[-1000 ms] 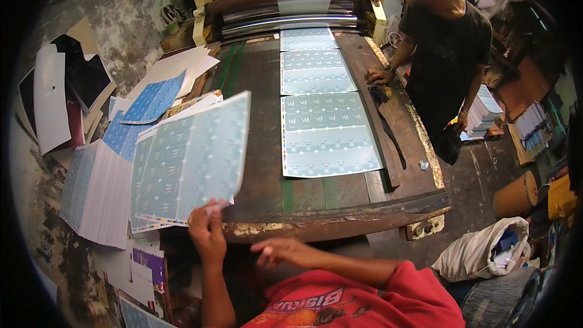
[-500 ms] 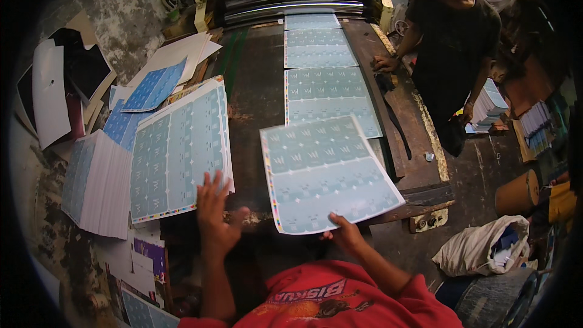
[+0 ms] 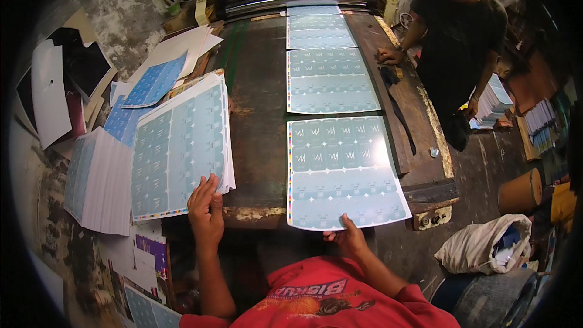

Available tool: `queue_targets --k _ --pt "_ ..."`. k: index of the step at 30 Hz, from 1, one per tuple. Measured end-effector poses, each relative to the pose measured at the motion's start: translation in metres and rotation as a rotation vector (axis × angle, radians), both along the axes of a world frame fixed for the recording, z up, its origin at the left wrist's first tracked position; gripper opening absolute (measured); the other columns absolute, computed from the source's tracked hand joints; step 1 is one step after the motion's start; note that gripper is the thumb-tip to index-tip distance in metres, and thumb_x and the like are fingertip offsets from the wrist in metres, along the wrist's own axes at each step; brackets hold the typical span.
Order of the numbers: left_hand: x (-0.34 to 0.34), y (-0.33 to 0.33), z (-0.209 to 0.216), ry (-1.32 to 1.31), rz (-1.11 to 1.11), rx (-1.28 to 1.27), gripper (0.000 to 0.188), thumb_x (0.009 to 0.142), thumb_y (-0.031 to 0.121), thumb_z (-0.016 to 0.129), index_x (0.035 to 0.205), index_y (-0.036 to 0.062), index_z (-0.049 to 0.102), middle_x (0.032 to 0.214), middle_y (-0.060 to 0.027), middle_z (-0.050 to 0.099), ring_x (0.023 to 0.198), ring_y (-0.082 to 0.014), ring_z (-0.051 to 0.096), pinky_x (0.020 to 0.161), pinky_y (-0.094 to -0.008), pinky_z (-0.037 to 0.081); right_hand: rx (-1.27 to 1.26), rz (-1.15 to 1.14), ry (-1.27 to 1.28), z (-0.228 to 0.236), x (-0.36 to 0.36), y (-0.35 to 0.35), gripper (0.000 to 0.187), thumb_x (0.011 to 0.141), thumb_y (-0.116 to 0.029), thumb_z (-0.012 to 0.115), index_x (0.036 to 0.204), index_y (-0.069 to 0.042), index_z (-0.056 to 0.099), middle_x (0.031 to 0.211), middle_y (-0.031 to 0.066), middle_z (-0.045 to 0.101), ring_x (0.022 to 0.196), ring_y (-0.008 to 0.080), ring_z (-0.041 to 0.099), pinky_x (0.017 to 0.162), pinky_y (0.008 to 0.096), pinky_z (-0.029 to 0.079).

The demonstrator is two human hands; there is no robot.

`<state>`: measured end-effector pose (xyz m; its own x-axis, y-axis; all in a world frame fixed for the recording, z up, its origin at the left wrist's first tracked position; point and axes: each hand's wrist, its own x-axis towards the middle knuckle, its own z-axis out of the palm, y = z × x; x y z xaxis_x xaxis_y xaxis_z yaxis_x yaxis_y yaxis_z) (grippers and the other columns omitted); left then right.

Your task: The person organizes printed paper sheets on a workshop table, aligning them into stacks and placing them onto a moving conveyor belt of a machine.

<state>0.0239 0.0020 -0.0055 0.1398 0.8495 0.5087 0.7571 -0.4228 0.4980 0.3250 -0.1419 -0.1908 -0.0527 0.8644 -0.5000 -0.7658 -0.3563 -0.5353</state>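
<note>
A printed light-blue sheet [image 3: 340,173] lies at the near end of the dark feed table. My right hand [image 3: 349,238] pinches its near edge, thumb on top and fingers beneath. Toward the left, a pile of matching sheets [image 3: 179,152] lies tilted. My left hand [image 3: 206,209] rests at that pile's near right corner, fingers stretched along it and gripping nothing that I can see. Two further printed sheets, the nearer one [image 3: 328,82] and the farther one [image 3: 319,30], run in line toward the metal rollers [image 3: 294,1].
A thick stack [image 3: 100,182] leans left of the pile, with bluer sheets [image 3: 156,82] behind. Another person [image 3: 458,42] stands at the table's right side, one hand on its edge. A white sack [image 3: 486,246] and a brown cylinder [image 3: 520,190] are on the floor at right.
My right hand has brought its sheet right and straightened it into line with the others. The sheets on the table have shifted toward the rollers. My left hand has moved onto the pile's corner.
</note>
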Motion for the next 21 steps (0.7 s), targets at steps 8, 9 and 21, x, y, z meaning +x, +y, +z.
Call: queue_targets --k 8,9,21 --pt "0.012 0.006 -0.008 -0.274 0.136 -0.064 0.041 0.103 0.029 0.045 0.109 -0.0031 0.069 0.112 -0.0156 0.069 0.116 -0.0309 0.060 0.100 -0.0389 0.042 0.043 -0.110 -0.068 0.010 0.004 0.050 0.058 0.100 -0.050 0.040 0.119 0.004 0.051 0.092 0.0196 0.067 0.070 0.0201 0.064 0.079 0.0399 0.054" --pt "0.011 0.006 -0.009 -0.359 0.140 -0.099 0.042 0.103 0.031 0.046 0.109 -0.0033 0.069 0.111 -0.0151 0.069 0.114 -0.0288 0.060 0.100 -0.0378 0.042 0.062 -0.118 -0.051 0.009 0.005 0.056 0.051 0.101 -0.046 0.041 0.118 0.002 0.048 0.098 0.0211 0.066 0.073 0.0200 0.063 0.077 0.0398 0.054" --pt "0.016 -0.023 0.021 -0.302 -0.107 -0.117 0.030 0.099 0.028 0.054 0.097 0.0047 0.073 0.094 -0.0074 0.074 0.103 -0.0231 0.067 0.106 -0.0431 0.034 0.039 -0.379 -0.124 0.028 -0.012 0.071 0.065 0.099 -0.046 0.047 0.150 -0.016 0.021 0.130 0.0149 0.054 0.092 0.0214 0.063 0.080 0.0420 0.054"
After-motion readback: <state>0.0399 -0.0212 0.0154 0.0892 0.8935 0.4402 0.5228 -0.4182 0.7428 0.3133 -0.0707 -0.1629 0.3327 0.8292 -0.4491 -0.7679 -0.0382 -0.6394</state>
